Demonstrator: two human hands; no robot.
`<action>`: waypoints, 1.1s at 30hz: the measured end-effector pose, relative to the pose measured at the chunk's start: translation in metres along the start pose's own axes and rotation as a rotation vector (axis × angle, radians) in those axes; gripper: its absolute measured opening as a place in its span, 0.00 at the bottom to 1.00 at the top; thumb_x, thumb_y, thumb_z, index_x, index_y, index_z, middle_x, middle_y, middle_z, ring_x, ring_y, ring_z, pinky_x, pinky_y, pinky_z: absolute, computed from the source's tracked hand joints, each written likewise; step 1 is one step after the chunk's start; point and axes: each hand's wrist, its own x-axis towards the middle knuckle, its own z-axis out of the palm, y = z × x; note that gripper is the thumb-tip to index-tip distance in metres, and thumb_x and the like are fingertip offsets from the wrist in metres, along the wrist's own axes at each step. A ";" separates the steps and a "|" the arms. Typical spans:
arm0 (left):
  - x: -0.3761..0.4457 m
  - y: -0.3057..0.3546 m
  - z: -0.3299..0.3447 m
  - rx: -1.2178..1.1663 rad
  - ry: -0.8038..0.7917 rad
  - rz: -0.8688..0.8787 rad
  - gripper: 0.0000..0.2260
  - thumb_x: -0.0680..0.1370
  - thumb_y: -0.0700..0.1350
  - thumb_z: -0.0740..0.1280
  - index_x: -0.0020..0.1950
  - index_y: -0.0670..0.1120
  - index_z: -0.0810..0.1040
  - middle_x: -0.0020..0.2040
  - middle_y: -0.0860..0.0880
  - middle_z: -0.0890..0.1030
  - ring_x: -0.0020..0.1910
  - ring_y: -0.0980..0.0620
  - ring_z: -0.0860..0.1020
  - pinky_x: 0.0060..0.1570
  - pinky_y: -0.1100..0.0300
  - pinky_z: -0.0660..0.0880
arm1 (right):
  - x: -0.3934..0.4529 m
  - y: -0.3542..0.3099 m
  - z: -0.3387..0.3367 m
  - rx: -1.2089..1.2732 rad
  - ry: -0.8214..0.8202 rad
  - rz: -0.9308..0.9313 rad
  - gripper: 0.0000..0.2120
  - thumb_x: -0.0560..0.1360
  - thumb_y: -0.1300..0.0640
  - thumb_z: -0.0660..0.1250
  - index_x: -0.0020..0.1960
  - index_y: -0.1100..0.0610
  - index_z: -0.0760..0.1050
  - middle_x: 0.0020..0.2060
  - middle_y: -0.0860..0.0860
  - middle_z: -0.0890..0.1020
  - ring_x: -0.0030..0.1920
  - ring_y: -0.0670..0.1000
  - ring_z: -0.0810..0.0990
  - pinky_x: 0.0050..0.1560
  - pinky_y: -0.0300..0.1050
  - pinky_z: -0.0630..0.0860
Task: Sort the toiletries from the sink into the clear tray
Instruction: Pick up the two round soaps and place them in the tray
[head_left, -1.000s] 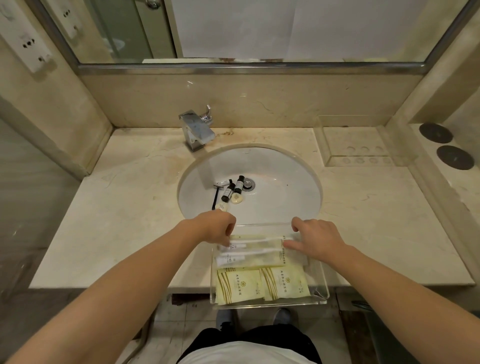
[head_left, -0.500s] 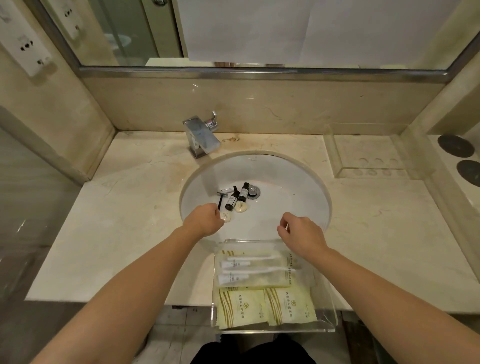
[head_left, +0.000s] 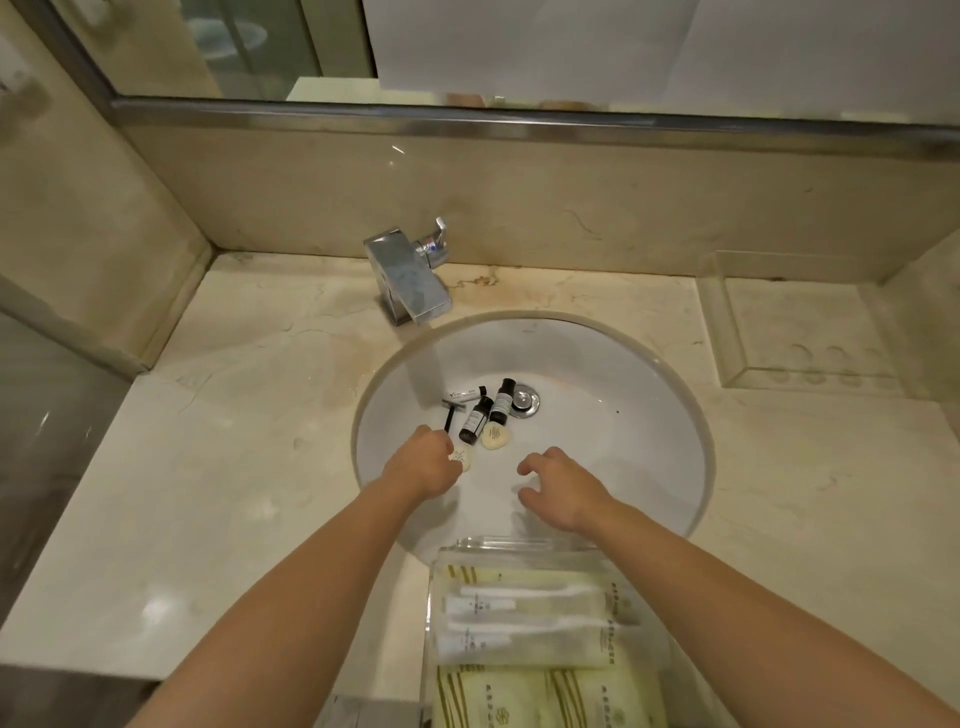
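Observation:
In the white sink (head_left: 623, 364) lie two small dark bottles (head_left: 474, 420) (head_left: 502, 401), a white tube (head_left: 465, 393), a black razor (head_left: 450, 413) and two round cream soaps (head_left: 496, 435) (head_left: 462, 458). My left hand (head_left: 423, 462) reaches into the basin, its fingers closed on the nearer soap. My right hand (head_left: 558, 488) hovers over the basin's near side with fingers spread, holding nothing. The clear tray (head_left: 436, 561) rests on the counter's front edge, holding wrapped toothbrushes (head_left: 524, 618) and yellow sachets (head_left: 545, 696).
A chrome faucet (head_left: 408, 278) stands behind the basin, and the drain plug (head_left: 524, 402) is beside the bottles. A second clear tray (head_left: 810, 332) sits at the counter's back right. Marble counter (head_left: 234, 441) stretches left; a mirror runs above.
Both hands left the clear tray and moved forward into the basin. The left hand reached the nearer soap and closed on it; the right hand opened over the basin.

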 end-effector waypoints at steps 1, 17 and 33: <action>0.006 0.000 0.002 0.010 -0.023 0.019 0.18 0.78 0.46 0.63 0.67 0.43 0.73 0.66 0.42 0.69 0.61 0.43 0.74 0.61 0.53 0.71 | 0.008 -0.001 0.003 -0.006 -0.022 -0.007 0.21 0.77 0.51 0.61 0.69 0.52 0.69 0.67 0.53 0.68 0.65 0.56 0.72 0.62 0.51 0.72; 0.059 -0.012 0.048 0.323 -0.116 0.125 0.18 0.77 0.44 0.62 0.66 0.54 0.69 0.61 0.44 0.67 0.51 0.40 0.77 0.45 0.54 0.69 | 0.109 -0.014 0.046 -0.395 0.020 -0.012 0.24 0.72 0.57 0.64 0.67 0.48 0.64 0.67 0.57 0.61 0.64 0.60 0.64 0.49 0.50 0.72; 0.025 -0.006 0.004 -0.576 -0.161 0.036 0.12 0.72 0.35 0.72 0.49 0.43 0.71 0.39 0.48 0.75 0.33 0.51 0.76 0.35 0.58 0.75 | 0.055 -0.012 0.005 0.991 0.042 0.202 0.14 0.73 0.68 0.65 0.58 0.60 0.76 0.50 0.59 0.78 0.35 0.53 0.78 0.34 0.42 0.77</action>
